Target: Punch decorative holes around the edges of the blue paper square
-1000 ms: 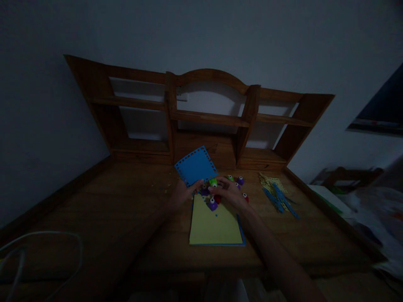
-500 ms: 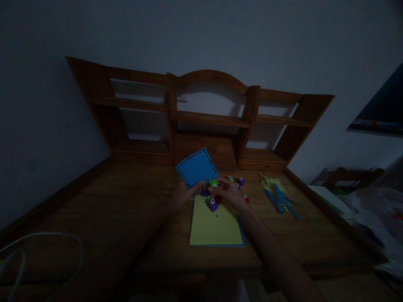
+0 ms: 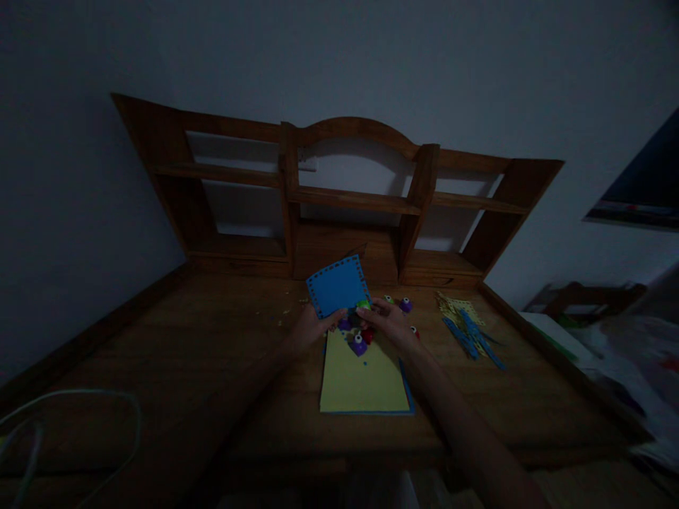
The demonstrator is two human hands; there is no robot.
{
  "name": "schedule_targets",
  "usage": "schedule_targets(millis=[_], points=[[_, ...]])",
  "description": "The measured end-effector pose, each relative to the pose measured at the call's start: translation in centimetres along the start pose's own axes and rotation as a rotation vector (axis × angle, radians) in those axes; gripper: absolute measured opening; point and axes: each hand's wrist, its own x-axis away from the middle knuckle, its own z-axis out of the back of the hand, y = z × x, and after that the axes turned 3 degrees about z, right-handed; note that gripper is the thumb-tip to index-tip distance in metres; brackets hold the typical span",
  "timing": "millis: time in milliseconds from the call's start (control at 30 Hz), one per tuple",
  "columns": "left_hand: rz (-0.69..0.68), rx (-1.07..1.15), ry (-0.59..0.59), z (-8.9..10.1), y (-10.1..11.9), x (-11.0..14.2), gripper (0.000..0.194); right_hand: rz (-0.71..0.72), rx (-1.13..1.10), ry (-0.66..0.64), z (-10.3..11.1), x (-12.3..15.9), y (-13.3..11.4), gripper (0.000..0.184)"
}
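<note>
My left hand (image 3: 314, 328) grips a blue sheet of paper (image 3: 338, 286) by its lower edge, thumb on top. Small cut-out holes run along its upper, left and right edges. At the lower right corner of that sheet, my right hand (image 3: 389, 319) is closed around a small green craft punch (image 3: 363, 305) with an eye on it. Beneath the hands, a purple punch (image 3: 358, 344) and a red punch (image 3: 368, 335) stand on a stack topped by yellow paper (image 3: 363, 382). Another purple punch (image 3: 344, 324) is partly hidden under the blue sheet.
Right of my right hand stand a purple punch (image 3: 405, 305), a green punch (image 3: 388, 299) and a red one (image 3: 414, 331). Cut blue strips (image 3: 460, 338) and yellow perforated scraps (image 3: 467, 309) lie farther right. A wooden shelf unit (image 3: 350, 201) rises behind the desk (image 3: 228, 339). A white cable (image 3: 79, 392) loops at lower left.
The blue sheet has shifted slightly right and down, with its tilt a little changed. My right hand and the green punch have moved slightly right along with it.
</note>
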Motion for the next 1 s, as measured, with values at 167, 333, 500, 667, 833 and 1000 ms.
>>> schedule_targets(millis=[167, 333, 500, 667, 833, 1000], points=[[0.010, -0.008, -0.039, 0.08, -0.26, 0.01, 0.030, -0.065, -0.080, 0.019, 0.26, -0.20, 0.46, 0.038], [0.018, 0.003, -0.040, 0.08, -0.36, 0.06, 0.031, -0.102, -0.168, 0.014, 0.38, -0.33, 0.57, 0.034], [0.018, 0.026, -0.051, 0.08, -0.42, 0.11, 0.030, -0.108, -0.196, 0.016, 0.43, -0.34, 0.48, 0.032], [0.010, 0.006, -0.068, 0.12, -0.44, 0.07, 0.030, -0.112, -0.190, 0.012, 0.37, -0.33, 0.40, 0.034], [0.046, 0.017, -0.086, 0.05, -0.28, 0.16, 0.031, -0.099, -0.187, 0.005, 0.37, -0.22, 0.43, 0.032], [0.044, 0.030, -0.101, 0.07, -0.37, 0.16, 0.030, -0.120, -0.200, 0.021, 0.36, -0.30, 0.66, 0.032]])
